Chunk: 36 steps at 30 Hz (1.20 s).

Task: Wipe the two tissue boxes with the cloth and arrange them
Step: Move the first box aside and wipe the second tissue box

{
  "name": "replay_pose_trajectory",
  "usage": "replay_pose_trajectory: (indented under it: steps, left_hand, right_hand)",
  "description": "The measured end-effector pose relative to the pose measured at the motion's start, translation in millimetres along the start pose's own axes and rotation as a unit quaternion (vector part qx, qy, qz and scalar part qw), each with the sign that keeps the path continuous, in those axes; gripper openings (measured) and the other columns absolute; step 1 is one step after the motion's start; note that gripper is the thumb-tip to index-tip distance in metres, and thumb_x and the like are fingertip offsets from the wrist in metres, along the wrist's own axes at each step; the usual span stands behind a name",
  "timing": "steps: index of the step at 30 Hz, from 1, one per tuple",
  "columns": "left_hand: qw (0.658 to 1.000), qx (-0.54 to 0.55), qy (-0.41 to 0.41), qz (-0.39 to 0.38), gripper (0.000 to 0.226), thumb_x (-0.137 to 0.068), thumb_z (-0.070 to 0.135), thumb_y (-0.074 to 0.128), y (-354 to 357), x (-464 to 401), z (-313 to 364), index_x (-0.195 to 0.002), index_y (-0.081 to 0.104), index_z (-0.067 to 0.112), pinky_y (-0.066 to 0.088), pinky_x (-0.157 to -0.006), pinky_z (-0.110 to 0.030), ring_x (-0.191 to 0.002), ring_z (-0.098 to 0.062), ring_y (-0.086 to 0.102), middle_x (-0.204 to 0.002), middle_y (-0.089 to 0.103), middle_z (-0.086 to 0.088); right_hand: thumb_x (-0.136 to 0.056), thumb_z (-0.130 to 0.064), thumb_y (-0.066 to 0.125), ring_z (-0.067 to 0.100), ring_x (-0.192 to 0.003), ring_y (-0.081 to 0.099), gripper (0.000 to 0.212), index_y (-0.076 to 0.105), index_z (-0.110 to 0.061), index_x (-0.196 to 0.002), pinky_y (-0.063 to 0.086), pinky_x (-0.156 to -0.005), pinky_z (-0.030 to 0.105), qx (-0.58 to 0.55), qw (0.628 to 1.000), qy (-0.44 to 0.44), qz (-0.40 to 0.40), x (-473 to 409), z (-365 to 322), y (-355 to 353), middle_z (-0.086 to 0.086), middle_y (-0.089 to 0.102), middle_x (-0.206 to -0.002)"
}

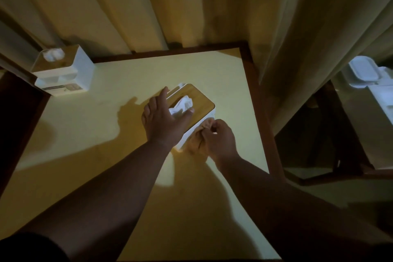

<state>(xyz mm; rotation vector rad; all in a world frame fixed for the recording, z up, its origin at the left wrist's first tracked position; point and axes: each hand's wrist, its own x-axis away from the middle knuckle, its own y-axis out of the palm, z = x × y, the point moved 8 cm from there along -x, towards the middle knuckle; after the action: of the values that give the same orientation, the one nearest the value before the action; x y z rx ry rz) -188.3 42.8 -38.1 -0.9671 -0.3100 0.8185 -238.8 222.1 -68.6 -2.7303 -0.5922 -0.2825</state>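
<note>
1. Head view, the work: the near tissue box (192,110), white with a wooden lid, stands on the yellow table (85,138) a little toward 1 o'clock from the centre of the picture.
2. The left hand (163,119) lies on top of this box with the fingers spread and quite straight. The thumb rests beside the tissue (181,105) that comes out of the slot. It grasps nothing; I think it only presses down so that the box does not slide under the wiping.
3. The right hand (219,138) is at about 4 o'clock from the box, with its fingers curled around the cloth (198,140). It holds the cloth bunched against the white side wall that faces the person. This seems to be the wiping of that side.
4. The second tissue box (61,70) stands well apart, at about 10 o'clock, near the far left corner of the table, and no hand touches it. From its place I judge it waits for wiping or is already set aside; I cannot tell which.
5. Head view, the surroundings: curtains (148,6) hang behind the table from 11 to 1 o'clock. At 3 o'clock, beyond the table edge, some white plastic containers (365,72) are seen, not clear in the dim light.
</note>
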Motion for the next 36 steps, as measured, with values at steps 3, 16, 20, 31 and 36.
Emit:
replay_pose_trajectory:
  steps: [3, 16, 20, 31, 36]
  left_hand:
    - [1.000, -0.009, 0.008, -0.004, 0.098, -0.071, 0.072, 0.064, 0.3, 0.2, -0.3, -0.154, 0.028, 0.033, 0.025, -0.116, -0.043, -0.140, -0.024, 0.031, -0.149, 0.041, 0.001]
    - [0.999, -0.036, 0.002, 0.019, 0.104, -0.068, 0.067, 0.077, -1.4, -0.2, 1.7, -0.154, 0.028, 0.033, 0.024, -0.115, -0.044, -0.139, -0.027, 0.031, -0.149, 0.040, -0.002]
    - [0.999, -0.048, -0.003, 0.023, 0.103, -0.069, 0.068, 0.075, -1.2, -0.4, 2.4, -0.153, 0.028, 0.033, 0.025, -0.113, -0.044, -0.138, -0.027, 0.032, -0.149, 0.041, -0.002]
    - [0.998, -0.043, -0.015, 0.035, 0.103, -0.069, 0.068, 0.075, -1.8, -1.3, 1.3, -0.154, 0.029, 0.032, 0.022, -0.115, -0.043, -0.139, -0.027, 0.031, -0.149, 0.040, -0.002]
    - [0.998, -0.043, -0.018, 0.032, 0.102, -0.069, 0.069, 0.075, -1.7, -0.9, 1.1, -0.153, 0.029, 0.033, 0.023, -0.114, -0.042, -0.138, -0.026, 0.031, -0.148, 0.040, -0.001]
  right_hand:
    - [-0.092, -0.005, 0.056, 0.015, -0.072, 0.070, 0.027, 0.065, -0.020, -0.071, 0.058, -0.072, 0.029, 0.052, 0.987, 0.006, -0.149, 4.2, 4.5, 28.9, -0.002, 0.073, -0.076]
    - [-0.093, -0.018, 0.064, 0.005, -0.060, 0.062, 0.019, 0.063, -0.017, -0.074, 0.052, -0.059, 0.024, -0.043, 0.999, -0.012, -0.014, -36.1, -4.2, -14.1, -0.009, 0.065, -0.066]
    - [-0.094, -0.019, 0.059, 0.010, -0.064, 0.058, 0.020, 0.061, -0.011, -0.075, 0.048, -0.065, 0.031, 0.068, 0.996, -0.012, -0.065, -41.6, 0.5, 1.0, -0.004, 0.061, -0.068]
    - [-0.099, -0.024, 0.056, 0.015, -0.077, 0.061, 0.019, 0.063, -0.008, -0.091, 0.049, -0.070, 0.028, 0.028, 0.999, 0.042, -0.008, -64.2, 9.8, -10.3, 0.001, 0.063, -0.080]
    - [-0.101, -0.020, 0.050, 0.017, -0.089, 0.059, 0.010, 0.056, -0.015, -0.095, 0.043, -0.076, 0.028, 0.094, 0.993, 0.072, -0.016, -54.0, 17.7, 4.2, -0.006, 0.056, -0.083]
